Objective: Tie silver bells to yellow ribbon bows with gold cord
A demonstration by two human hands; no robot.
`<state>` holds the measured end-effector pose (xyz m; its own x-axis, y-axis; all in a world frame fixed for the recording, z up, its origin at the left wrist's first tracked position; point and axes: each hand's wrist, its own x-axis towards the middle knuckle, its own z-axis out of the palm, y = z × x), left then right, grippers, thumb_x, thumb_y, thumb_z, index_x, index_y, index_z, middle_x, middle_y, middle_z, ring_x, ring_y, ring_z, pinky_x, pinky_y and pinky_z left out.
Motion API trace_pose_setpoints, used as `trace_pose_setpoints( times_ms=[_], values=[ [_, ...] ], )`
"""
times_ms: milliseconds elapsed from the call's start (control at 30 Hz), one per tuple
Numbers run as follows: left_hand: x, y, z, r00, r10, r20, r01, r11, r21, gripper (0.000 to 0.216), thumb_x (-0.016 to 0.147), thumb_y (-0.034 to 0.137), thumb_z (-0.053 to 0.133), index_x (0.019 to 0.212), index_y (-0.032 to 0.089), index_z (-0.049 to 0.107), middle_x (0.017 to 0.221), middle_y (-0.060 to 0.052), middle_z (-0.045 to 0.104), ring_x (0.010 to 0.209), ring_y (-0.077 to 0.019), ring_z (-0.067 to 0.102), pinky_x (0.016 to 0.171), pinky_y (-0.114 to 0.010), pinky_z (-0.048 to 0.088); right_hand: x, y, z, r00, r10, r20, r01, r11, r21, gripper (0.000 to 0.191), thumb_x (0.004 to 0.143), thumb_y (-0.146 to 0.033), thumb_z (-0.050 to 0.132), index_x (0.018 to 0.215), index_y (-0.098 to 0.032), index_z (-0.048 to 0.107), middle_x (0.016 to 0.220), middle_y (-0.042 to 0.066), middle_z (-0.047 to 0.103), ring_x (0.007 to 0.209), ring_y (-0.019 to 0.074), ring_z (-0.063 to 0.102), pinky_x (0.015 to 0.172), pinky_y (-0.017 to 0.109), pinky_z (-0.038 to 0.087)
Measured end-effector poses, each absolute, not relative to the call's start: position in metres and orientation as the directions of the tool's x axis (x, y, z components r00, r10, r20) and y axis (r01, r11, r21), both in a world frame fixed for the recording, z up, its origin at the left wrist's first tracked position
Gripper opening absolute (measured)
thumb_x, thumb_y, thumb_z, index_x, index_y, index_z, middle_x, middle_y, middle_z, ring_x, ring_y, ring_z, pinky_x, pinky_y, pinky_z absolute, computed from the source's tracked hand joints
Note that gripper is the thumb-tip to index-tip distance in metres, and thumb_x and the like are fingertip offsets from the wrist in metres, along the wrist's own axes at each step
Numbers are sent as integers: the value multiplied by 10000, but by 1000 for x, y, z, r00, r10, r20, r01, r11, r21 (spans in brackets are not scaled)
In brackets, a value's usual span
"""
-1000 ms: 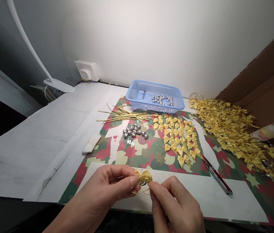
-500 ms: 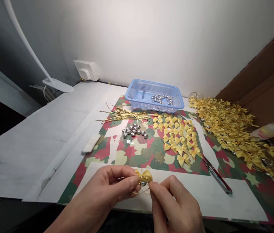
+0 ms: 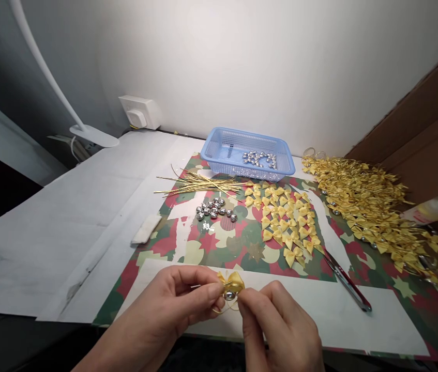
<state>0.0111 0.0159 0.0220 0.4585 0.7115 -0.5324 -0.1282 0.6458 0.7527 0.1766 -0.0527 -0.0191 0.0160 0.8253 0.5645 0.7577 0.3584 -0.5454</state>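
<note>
Between my hands, over the white paper strip at the front, is a yellow ribbon bow (image 3: pixel 235 279) with a small silver bell (image 3: pixel 229 295) at its lower middle. My left hand (image 3: pixel 187 294) pinches the left side of the bow between thumb and fingers. A thin gold cord (image 3: pixel 219 311) loops below the bell. My right hand (image 3: pixel 281 320) is closed in a pinch at the bow's right side; its fingertips hide what they grip, which looks like the cord's end. Loose yellow bows (image 3: pixel 286 225) lie in rows beyond my right hand.
Silver bells (image 3: pixel 213 209) lie in a cluster, with gold cords (image 3: pixel 203 184) behind them. A blue basket (image 3: pixel 247 169) holds more bells. Tweezers (image 3: pixel 347 283) lie at right, near a heap of finished-looking bows (image 3: pixel 362 201) and a bottle (image 3: pixel 436 206). A white pad (image 3: pixel 146 229) lies left.
Both hands stay nearly in place. The gold cord across the bow and the loop below the bell have shifted slightly; the view has moved a little.
</note>
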Motion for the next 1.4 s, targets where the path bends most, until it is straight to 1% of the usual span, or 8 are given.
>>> trace_pose_setpoints(
  times_ms=[167, 300, 467, 667, 867, 1067, 1400],
  values=[
    [10, 15, 21, 500, 664, -556, -176, 706, 686, 171, 826, 255, 827, 697, 148, 792, 703, 3, 670, 705, -114, 553, 695, -158, 518, 173, -53, -21, 68, 842, 535, 714, 333, -615, 178, 957, -68, 509, 971, -214, 609, 721, -11, 471, 606, 146, 483, 547, 270, 349],
    [11, 16, 21, 535, 639, -553, -214, 736, 643, 162, 822, 218, 828, 689, 136, 785, 703, -5, 681, 699, -105, 556, 667, -140, 515, 170, -53, -21, 112, 851, 513, 679, 312, -665, 176, 969, -71, 501, 939, -220, 591, 722, -16, 454, 612, 145, 486, 550, 267, 348],
    [10, 17, 23, 563, 628, -538, -226, 743, 630, 174, 808, 213, 840, 669, 133, 776, 697, -8, 677, 681, -99, 552, 645, -130, 512, 169, -53, -20, 137, 853, 504, 672, 293, -680, 171, 979, -87, 501, 918, -226, 582, 716, -21, 443, 606, 146, 482, 544, 273, 331],
    [8, 17, 21, 585, 609, -535, -247, 763, 598, 143, 813, 196, 835, 696, 133, 782, 710, -13, 682, 675, -97, 550, 648, -135, 515, 168, -54, -19, 138, 865, 482, 652, 287, -702, 183, 980, -74, 502, 927, -231, 578, 723, -25, 440, 618, 143, 477, 556, 270, 321],
    [8, 18, 20, 580, 614, -536, -235, 756, 611, 126, 812, 185, 830, 706, 136, 786, 701, -13, 691, 674, -100, 555, 646, -145, 514, 169, -53, -20, 135, 868, 478, 635, 294, -714, 179, 984, -83, 519, 904, -233, 572, 718, -29, 443, 616, 138, 486, 556, 264, 321],
    [8, 18, 21, 579, 646, -497, -229, 714, 662, 135, 826, 183, 807, 703, 136, 781, 712, -9, 685, 682, -103, 554, 641, -148, 503, 170, -53, -20, 112, 866, 488, 648, 309, -697, 186, 979, -72, 513, 891, -228, 563, 715, -28, 443, 615, 138, 483, 556, 268, 314],
    [8, 19, 19, 602, 614, -510, -246, 750, 614, 135, 820, 194, 828, 711, 134, 775, 705, -11, 677, 676, -103, 531, 655, -155, 498, 168, -52, -21, 147, 855, 498, 653, 294, -698, 191, 980, -72, 519, 869, -220, 565, 724, -32, 411, 613, 131, 442, 552, 276, 294]
  ],
)
